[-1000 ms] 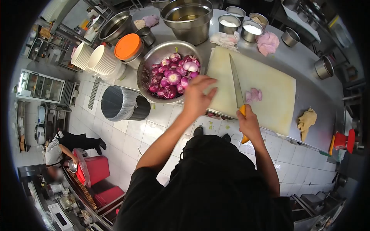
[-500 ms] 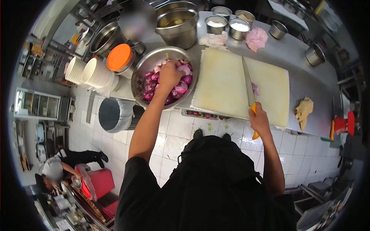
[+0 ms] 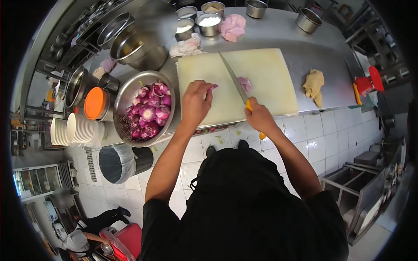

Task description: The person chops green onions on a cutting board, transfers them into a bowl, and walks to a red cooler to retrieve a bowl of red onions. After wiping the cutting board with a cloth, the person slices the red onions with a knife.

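Note:
My left hand (image 3: 197,102) is closed, pinching a small piece of red onion (image 3: 213,86) over the left part of the pale cutting board (image 3: 270,65). A yellow-handled knife (image 3: 234,77) is in my right hand (image 3: 260,116), its long blade pointing away from me across the board. Just right of the blade lies some cut red onion (image 3: 245,84), partly hidden by the knife. To the left of the board stands a perforated steel colander (image 3: 170,125) with several peeled red onions (image 3: 149,114) in it.
Steel pots (image 3: 150,54) stand behind the colander, and small steel containers (image 3: 208,27) line the back. Left are an orange-lidded tub (image 3: 96,103) and stacked white bowls (image 3: 82,127). Right lies a tan cloth (image 3: 314,87). A lined bin (image 3: 116,164) is below; a person (image 3: 93,228) works lower left.
My left hand has left the colander and moved right, over the board, with an onion piece in its fingers. My right hand still holds the knife. The view has shifted right.

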Tool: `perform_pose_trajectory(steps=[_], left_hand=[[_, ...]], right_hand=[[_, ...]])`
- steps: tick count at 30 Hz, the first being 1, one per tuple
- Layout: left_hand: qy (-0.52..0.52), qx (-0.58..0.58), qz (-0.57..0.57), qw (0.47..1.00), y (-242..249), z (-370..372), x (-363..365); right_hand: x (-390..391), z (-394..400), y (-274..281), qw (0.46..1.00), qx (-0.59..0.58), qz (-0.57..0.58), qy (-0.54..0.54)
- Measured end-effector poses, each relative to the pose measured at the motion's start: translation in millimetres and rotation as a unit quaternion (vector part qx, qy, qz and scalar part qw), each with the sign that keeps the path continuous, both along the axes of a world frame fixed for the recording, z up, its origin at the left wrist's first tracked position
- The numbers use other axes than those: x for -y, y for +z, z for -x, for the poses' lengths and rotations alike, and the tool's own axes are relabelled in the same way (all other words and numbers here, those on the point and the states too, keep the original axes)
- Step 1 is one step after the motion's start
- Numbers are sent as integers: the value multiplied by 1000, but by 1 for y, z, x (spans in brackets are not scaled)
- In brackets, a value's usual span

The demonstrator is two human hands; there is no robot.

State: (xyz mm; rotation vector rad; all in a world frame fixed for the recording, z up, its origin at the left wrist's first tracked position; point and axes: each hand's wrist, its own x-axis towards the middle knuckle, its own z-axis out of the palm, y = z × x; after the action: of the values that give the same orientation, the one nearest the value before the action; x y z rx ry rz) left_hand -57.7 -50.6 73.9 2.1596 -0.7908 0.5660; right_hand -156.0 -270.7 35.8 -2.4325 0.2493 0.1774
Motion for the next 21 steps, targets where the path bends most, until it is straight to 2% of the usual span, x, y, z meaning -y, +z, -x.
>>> perform_pose_trajectory(steps=[1, 4, 6, 12, 15, 21], left_hand=[[-20, 33, -10, 999, -16, 1, 7], [-73, -19, -44, 996, -56, 13, 12], [-61, -63, -15, 996, -69, 22, 7], [28, -100, 14, 994, -66, 35, -7], [37, -109, 35, 993, -69, 34, -5], [89, -139, 74, 983, -71, 38, -12]], right_hand=[[0, 0, 0, 1000, 2, -3, -5], [2, 1, -2, 1000, 14, -15, -5], [3, 2, -2, 999, 27, -26, 8], [-13, 7, 15, 997, 22, -42, 53], [-27, 0, 27, 996, 15, -36, 80], [-45, -12, 38, 993, 63, -39, 91]])
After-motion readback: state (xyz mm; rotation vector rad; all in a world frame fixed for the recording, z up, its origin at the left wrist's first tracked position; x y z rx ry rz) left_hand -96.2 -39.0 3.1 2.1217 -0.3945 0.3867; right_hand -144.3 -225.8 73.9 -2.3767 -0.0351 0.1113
